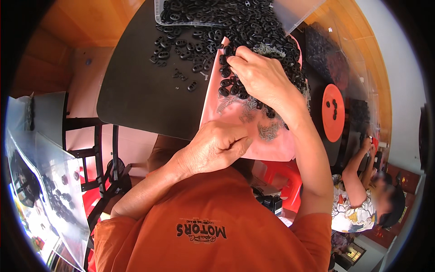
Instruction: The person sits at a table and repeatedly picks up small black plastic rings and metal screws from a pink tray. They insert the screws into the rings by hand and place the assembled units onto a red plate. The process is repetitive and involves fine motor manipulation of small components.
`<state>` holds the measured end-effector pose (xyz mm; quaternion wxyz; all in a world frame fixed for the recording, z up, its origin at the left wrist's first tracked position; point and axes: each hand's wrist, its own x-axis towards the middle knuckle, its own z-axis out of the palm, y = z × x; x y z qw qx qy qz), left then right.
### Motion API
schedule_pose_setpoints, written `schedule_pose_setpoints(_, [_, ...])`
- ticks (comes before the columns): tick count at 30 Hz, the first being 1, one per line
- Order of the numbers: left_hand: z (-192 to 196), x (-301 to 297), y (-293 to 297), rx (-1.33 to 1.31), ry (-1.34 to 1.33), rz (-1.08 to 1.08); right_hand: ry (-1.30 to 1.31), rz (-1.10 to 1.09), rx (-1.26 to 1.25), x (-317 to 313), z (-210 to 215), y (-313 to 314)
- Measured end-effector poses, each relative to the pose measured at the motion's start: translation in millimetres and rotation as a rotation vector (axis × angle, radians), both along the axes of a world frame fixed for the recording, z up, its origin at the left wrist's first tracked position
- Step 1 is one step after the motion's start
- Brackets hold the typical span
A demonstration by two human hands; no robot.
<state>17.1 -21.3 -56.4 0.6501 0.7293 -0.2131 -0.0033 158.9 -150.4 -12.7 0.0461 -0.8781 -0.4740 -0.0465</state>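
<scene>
My left hand (219, 144) is above the near left edge of a pink sheet (276, 152), fingers curled in and thumb pressed to them. Whatever it may hold is hidden. Farther off, my right hand (263, 77) reaches over the sheet with bent fingers, its fingertips among black oval cord locks (225, 83) with two holes. The fingers cover what they grip, if anything. Small silvery pieces like springs (268, 130) lie in clusters on the sheet between my hands, with more beside the right hand.
A big heap of cord locks (249, 22) spills from a clear plastic bin (157, 13) onto the dark table (136, 86). Right of the sheet is an orange-red round plate (327, 122) with a few black pieces. Another person (358, 195) sits at the right. A red stool (290, 181) stands below.
</scene>
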Motion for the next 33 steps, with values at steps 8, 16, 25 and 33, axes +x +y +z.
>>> schedule_pose_setpoints(8, [4.4,-0.4,0.8,0.013,0.048,-0.007,-0.088,0.024,0.018,15.3,-10.9,10.6])
schedule_pose_setpoints(16, [15.2,2.0,2.5,-0.284,0.248,0.123,0.597,-0.191,0.471,-34.5,24.1,-35.1])
schedule_pose_setpoints(25, [44.9,25.4,-0.4,0.025,0.212,0.151,0.741,-0.089,0.472,-48.9,39.7,-48.8])
schedule_pose_setpoints(33, [52.7,27.4,-1.9,-0.093,0.357,0.1,0.443,-0.024,0.626,-50.6,29.5,-41.7])
